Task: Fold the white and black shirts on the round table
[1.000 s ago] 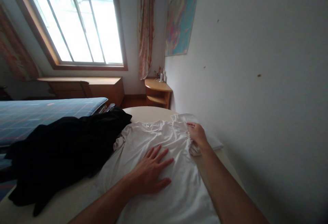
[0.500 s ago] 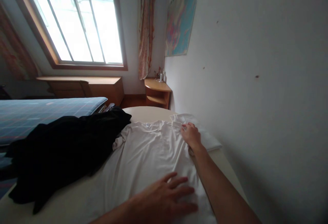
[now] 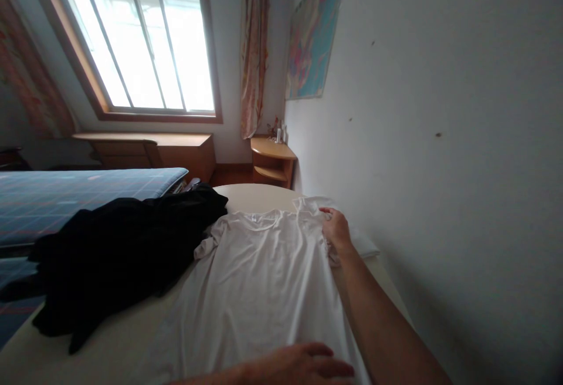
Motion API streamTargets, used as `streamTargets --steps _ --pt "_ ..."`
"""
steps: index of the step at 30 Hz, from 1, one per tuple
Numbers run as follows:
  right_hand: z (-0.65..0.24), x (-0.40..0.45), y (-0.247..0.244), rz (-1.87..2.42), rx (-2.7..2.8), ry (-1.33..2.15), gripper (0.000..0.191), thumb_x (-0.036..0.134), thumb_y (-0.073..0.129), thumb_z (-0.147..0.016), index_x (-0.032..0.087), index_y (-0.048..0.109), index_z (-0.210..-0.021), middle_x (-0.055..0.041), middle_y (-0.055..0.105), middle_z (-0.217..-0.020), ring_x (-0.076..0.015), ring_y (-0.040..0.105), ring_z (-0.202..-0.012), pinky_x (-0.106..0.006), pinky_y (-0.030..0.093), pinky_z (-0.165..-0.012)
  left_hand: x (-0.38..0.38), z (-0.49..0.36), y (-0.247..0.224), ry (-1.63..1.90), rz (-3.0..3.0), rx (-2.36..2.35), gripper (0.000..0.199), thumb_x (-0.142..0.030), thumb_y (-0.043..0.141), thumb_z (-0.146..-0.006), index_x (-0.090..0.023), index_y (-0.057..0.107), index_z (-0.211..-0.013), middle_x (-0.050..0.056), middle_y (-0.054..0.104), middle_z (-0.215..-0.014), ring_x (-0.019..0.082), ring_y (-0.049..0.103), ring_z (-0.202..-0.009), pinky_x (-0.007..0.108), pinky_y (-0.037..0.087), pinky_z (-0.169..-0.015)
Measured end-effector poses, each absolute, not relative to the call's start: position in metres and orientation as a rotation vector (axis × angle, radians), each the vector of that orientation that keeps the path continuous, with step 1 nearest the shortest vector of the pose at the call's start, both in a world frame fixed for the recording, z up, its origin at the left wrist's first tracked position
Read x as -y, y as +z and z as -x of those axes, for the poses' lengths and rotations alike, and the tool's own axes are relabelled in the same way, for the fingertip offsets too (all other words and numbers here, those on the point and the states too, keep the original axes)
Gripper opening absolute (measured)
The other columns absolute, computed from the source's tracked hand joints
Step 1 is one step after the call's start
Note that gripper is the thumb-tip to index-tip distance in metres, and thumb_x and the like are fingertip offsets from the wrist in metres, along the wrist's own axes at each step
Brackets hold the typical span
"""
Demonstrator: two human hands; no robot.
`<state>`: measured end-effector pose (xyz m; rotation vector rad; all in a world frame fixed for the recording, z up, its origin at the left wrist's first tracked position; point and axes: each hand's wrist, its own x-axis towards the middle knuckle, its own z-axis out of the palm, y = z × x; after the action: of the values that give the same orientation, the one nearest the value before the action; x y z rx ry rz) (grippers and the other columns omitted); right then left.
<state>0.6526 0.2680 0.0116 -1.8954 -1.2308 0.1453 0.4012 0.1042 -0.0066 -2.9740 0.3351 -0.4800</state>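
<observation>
I have the right hand [image 3: 338, 230] up at the shoulder of the white cloth T-shirt with a round neckline [image 3: 259, 273], fingertips drawn together and pinching the fabric where the sleeve begins. It has come back outward a little from half a second ago, when it sat further in toward the neck. The sleeve beneath it is bunched, so I judge that corner the least tidy part.

My left hand [image 3: 303, 364] shows the bigger change. A second ago it pressed flat on the chest of the shirt with fingers spread; now it is down at the bottom edge of my view, partly cut off, fingers extended and grasping nothing that I can see. Whether the palm bears on the cloth, I cannot tell.

The shirt lies face up, neckline toward the window. The slanting creases across its chest have eased into softer lengthwise folds, so I read the middle as mostly smoothed. The sleeve on the left is crumpled.

Beneath is a pale table with a rounded far edge [image 3: 246, 196]. Past the right hand rests a flat white item [image 3: 367, 245], partly hidden, its border with the sleeve hard to make out. On the other side, a heaped black cloth garment [image 3: 118, 250] lies just beside the shirt, with a blue plaid mattress-like pad [image 3: 88, 197] behind it. Farther off I see a wooden corner shelf [image 3: 272, 149] and the bright window [image 3: 145, 50]; neither has changed.
</observation>
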Motion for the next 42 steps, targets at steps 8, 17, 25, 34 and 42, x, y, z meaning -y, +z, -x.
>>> streamTargets --steps 8,17,25,34,42 --pt "-0.667 -0.280 -0.001 1.739 0.919 0.217 0.051 0.021 0.058 -0.068 0.010 0.066 -0.117 -0.0145 0.073 -0.109 -0.0247 0.069 -0.096 -0.032 0.054 -0.084 -0.236 -0.382 0.030 -0.552 2.772 1.509 0.053 -0.041 0.041 -0.100 -0.018 0.044 -0.148 0.016 0.033 -0.160 0.036 0.030 -0.147 0.054 0.027 -0.117" --pt "-0.678 -0.286 -0.007 1.574 0.796 0.227 0.051 0.018 0.052 -0.063 0.015 0.065 -0.111 -0.0102 0.072 -0.110 -0.0228 0.068 -0.100 -0.032 0.055 -0.089 -0.288 -0.337 -0.012 -0.359 2.576 1.838 0.057 -0.048 0.039 -0.100 -0.020 0.043 -0.150 0.016 0.035 -0.158 0.041 0.023 -0.148 0.057 0.024 -0.116" --pt "-0.670 -0.282 0.000 1.498 0.719 0.320 0.053 0.025 0.062 -0.063 0.015 0.063 -0.115 -0.0108 0.074 -0.103 -0.0214 0.071 -0.085 -0.028 0.057 -0.074 -0.281 -0.337 -0.008 -0.508 2.853 1.398 0.052 -0.042 0.045 -0.099 -0.025 0.046 -0.148 0.009 0.037 -0.159 0.031 0.030 -0.148 0.050 0.026 -0.119" --pt "-0.677 -0.282 0.007 1.391 0.586 0.395 0.048 0.026 0.051 -0.068 0.014 0.061 -0.114 -0.0132 0.074 -0.108 -0.0187 0.071 -0.088 -0.025 0.056 -0.067 -0.274 -0.349 0.001 -0.537 3.029 1.028 0.045 -0.038 0.044 -0.100 -0.031 0.051 -0.144 0.001 0.042 -0.156 0.027 0.034 -0.146 0.049 0.023 -0.121" --pt "-0.648 -0.279 0.034 1.248 0.770 0.593 0.035 0.032 0.057 -0.074 0.019 0.063 -0.105 -0.0094 0.074 -0.110 -0.0190 0.071 -0.090 -0.028 0.058 -0.074 -0.267 -0.358 -0.003 -0.425 3.082 1.074 0.056 -0.052 0.049 -0.096 -0.033 0.043 -0.149 0.005 0.032 -0.162 0.034 0.022 -0.150 0.056 0.018 -0.120"
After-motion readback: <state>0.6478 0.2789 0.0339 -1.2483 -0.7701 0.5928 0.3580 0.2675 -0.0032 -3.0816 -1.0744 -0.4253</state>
